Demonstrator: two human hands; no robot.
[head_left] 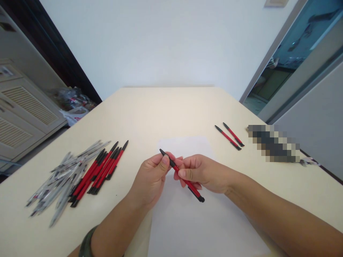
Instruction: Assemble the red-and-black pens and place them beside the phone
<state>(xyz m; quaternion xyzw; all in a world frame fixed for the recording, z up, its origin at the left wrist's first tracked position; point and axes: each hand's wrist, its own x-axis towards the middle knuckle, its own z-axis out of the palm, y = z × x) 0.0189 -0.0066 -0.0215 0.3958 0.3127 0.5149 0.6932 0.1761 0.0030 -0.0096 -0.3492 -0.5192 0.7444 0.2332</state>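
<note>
Both hands hold one red pen point(189, 185) with a black tip section and black clip end, slanting above a white sheet of paper point(184, 221). The thumb and fingers of my left hand point(152, 175) pinch the black tip section at the pen's upper left. My right hand point(205, 173) grips the red barrel near its middle. To the left of my hands lies a group of red-and-black pens point(103, 169), partly overlapping. Beside them is a heap of clear-wrapped pale slim items point(60, 184), several with dark ends.
Two red-and-black pens point(227, 137) lie side by side at the right of the cream table point(171, 110). A pixelated dark object point(273, 143) rests near the right edge. A white wall point(171, 43) stands behind. Plastic bags point(76, 107) sit on the floor at left.
</note>
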